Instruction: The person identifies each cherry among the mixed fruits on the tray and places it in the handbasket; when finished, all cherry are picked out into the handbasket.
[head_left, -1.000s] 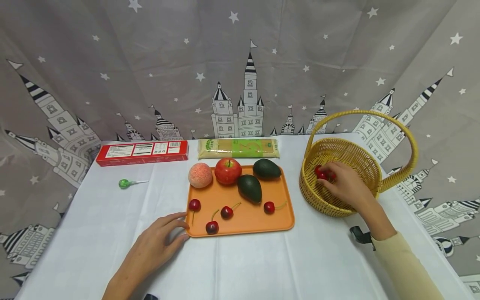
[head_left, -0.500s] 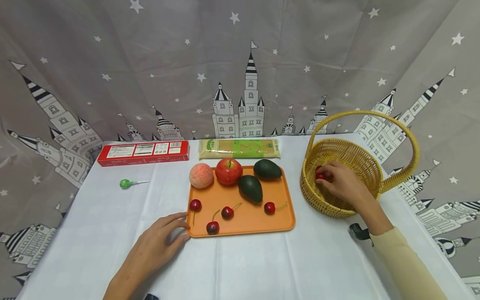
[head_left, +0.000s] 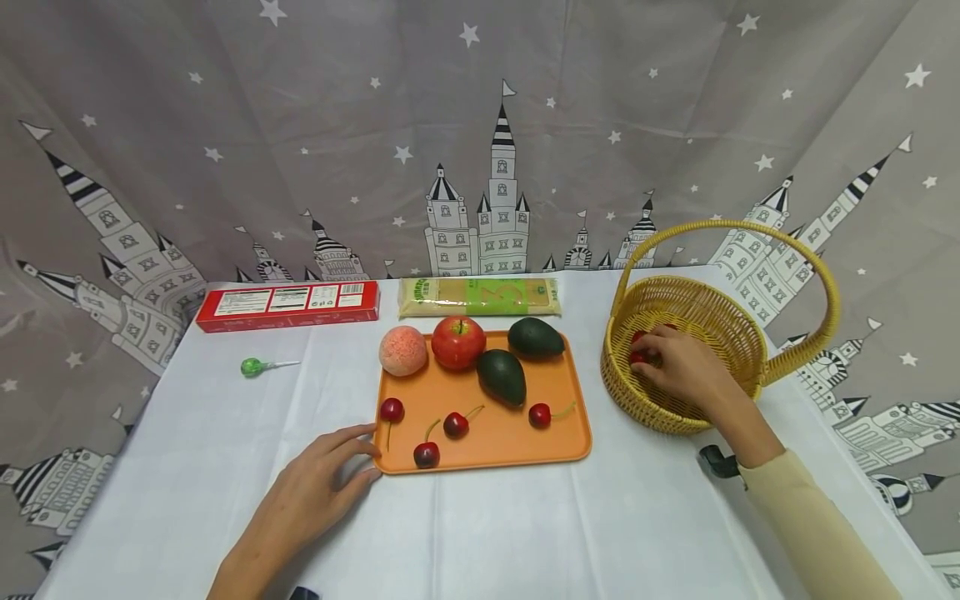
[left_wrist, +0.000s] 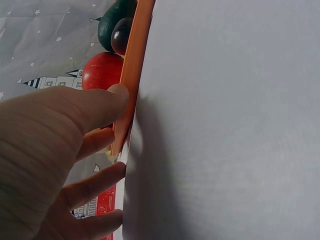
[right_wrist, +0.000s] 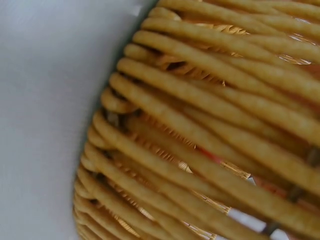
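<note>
My left hand (head_left: 313, 482) rests at the near left corner of an orange tray (head_left: 495, 454), its thumb against the rim in the left wrist view and its fingers stretched. The tray carries a peach (head_left: 402, 351), an apple (head_left: 458, 342), two avocados (head_left: 501, 377) and several cherries (head_left: 455, 425). Over on the right, my right hand (head_left: 686, 367) reaches down into a yellow wicker basket (head_left: 622, 392). Its curled fingers and thumb hold a small red fruit (head_left: 638, 355), mostly hidden by them. The right wrist view shows only the basket's woven wall (right_wrist: 200, 130), which blocks the hand.
Behind the tray lies a pack of noodles (head_left: 480, 297). A red box (head_left: 288, 307) sits at the back left, with a green lollipop (head_left: 252, 367) in front of it. The basket's tall handle (head_left: 828, 308) arches over the right hand. A patterned curtain (head_left: 360, 125) hangs behind the table.
My right hand has shifted slightly inside the basket, and its fingers now cover more of the red fruit. The left hand keeps its place at the tray.
</note>
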